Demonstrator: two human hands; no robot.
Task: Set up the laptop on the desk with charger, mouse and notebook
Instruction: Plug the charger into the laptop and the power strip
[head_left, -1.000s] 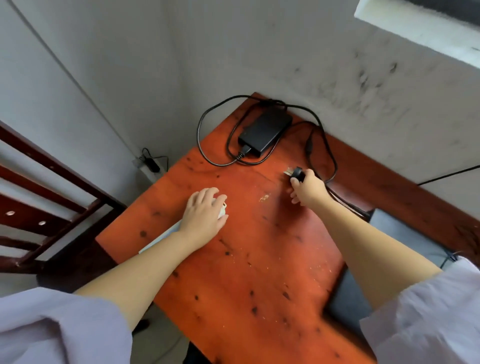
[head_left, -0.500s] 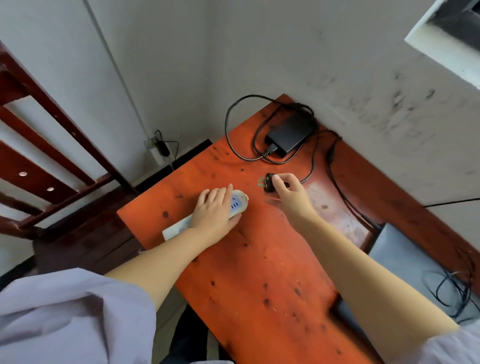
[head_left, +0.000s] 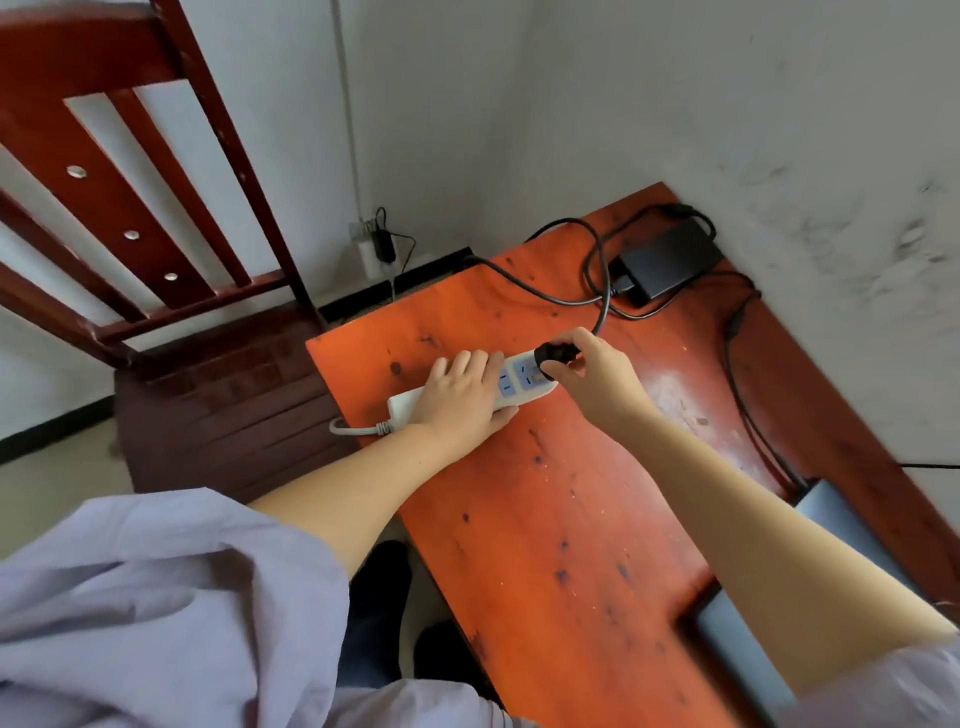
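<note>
A white power strip lies near the far left corner of the orange-red desk. My left hand presses down on its middle. My right hand pinches the charger's black plug right at the strip's far-end socket. The plug's cable runs back to the black charger brick in the desk's far corner. A thinner cord leads from the brick to the grey laptop at the right edge, mostly hidden by my right arm.
A dark red wooden chair stands left of the desk, its seat close to the desk edge. A wall socket with a black plug sits low in the corner. White walls border the desk at the back and right.
My right hand carried the black plug leftward from the open desk to the far end of the power strip. My left hand stayed on the strip, which now shows more fully.
</note>
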